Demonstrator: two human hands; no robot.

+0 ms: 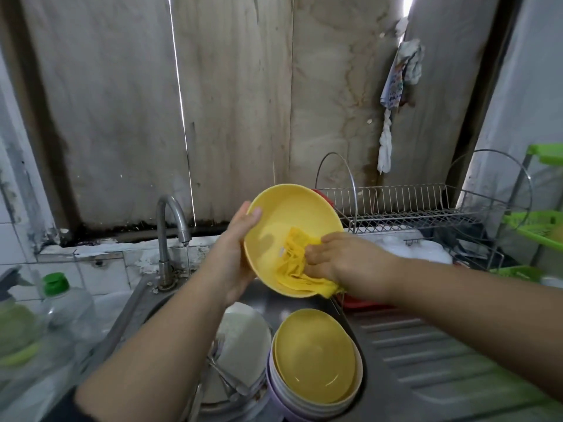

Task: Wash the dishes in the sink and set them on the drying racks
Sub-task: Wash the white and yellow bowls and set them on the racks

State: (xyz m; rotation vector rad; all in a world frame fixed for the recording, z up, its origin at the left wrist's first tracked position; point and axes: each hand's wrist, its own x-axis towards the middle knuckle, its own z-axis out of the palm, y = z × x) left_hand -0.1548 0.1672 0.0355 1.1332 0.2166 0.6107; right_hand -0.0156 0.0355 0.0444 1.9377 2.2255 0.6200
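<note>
1. Fingers of my left hand (236, 254) curl round the rim of the yellow bowl (289, 220), thumb hooked over its edge, holding it tilted above the sink (259, 303).
2. Inside that bowl, my right hand (344, 263) grips a yellow cloth (294, 263) and presses it against the bowl's inner wall.
3. Below, in the sink, a second yellow bowl (315, 354) sits nested in a stack of pale bowls (281, 394), beside white dishes (240, 333) with cutlery lying across them.
4. To my left the tap (170, 226) stands behind the sink, with a green-capped bottle (65, 296) further left.
5. On my right, a wire drying rack (405, 205) stands against the wall, and a green plastic rack (539, 226) is at the far right.
</note>
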